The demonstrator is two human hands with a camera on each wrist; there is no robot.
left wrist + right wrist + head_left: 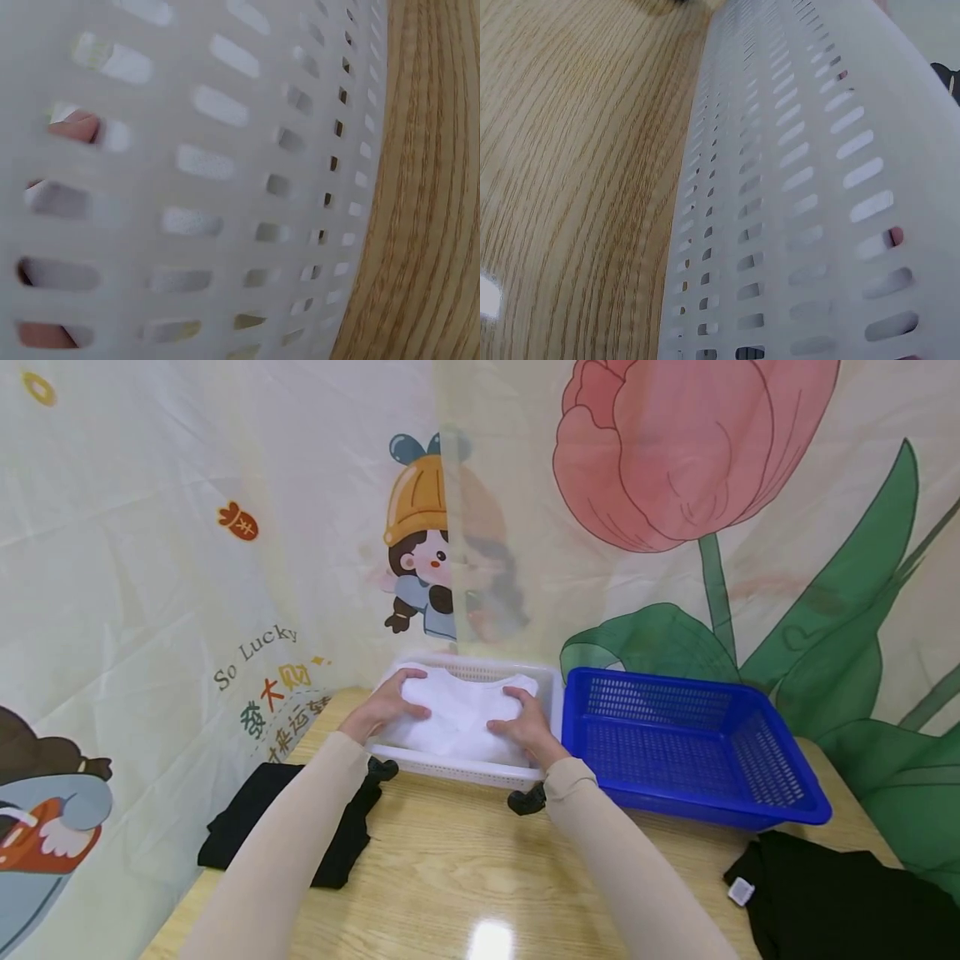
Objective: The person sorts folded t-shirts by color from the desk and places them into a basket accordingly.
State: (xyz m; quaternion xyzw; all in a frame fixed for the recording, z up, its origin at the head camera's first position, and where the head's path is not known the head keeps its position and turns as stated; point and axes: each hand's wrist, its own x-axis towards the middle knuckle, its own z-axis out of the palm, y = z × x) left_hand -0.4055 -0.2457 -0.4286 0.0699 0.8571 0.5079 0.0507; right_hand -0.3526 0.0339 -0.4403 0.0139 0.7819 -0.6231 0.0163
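Observation:
A folded white shirt [465,714], its curved neckline at the back, lies inside the white slotted basket [442,767]. My left hand [388,703] holds the shirt's left side, thumb on top of the cloth. At the right side, my right hand [527,727] grips it in the same way, thumb pointing inward. Both wrist views are mostly filled by the basket's wall [255,172], [780,180]. Bits of skin and white cloth show through its slots. Fingers under or behind the cloth are hidden.
A blue slotted basket [652,739] stands right beside the white one. Black folded cloth [251,810] lies at the left, and another black garment [847,893] with a white tag at the right front. A printed curtain [510,510] hangs behind the wooden table [450,860].

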